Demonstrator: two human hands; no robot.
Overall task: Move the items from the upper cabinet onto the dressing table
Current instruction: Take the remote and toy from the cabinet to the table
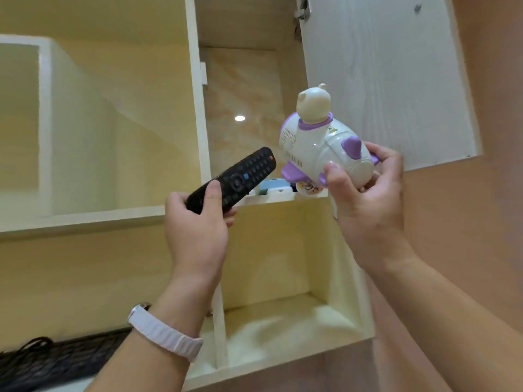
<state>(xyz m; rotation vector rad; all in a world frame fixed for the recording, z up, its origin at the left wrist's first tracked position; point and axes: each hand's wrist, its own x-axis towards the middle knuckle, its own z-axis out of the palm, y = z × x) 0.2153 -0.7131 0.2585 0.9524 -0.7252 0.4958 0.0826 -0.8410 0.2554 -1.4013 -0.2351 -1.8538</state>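
Note:
My left hand grips a black remote control by its lower end, raised in front of the upper cabinet. My right hand holds a white and purple toy airplane with a cream bear figure on top, just outside the open cabinet compartment. On that compartment's shelf, behind both held items, lie a light blue item and a small white box, partly hidden. The dressing table is not in view.
The cabinet door stands open to the right. An open shelf niche lies below the compartment, and a wider open shelf to the left. A black keyboard with a cable sits at the lower left.

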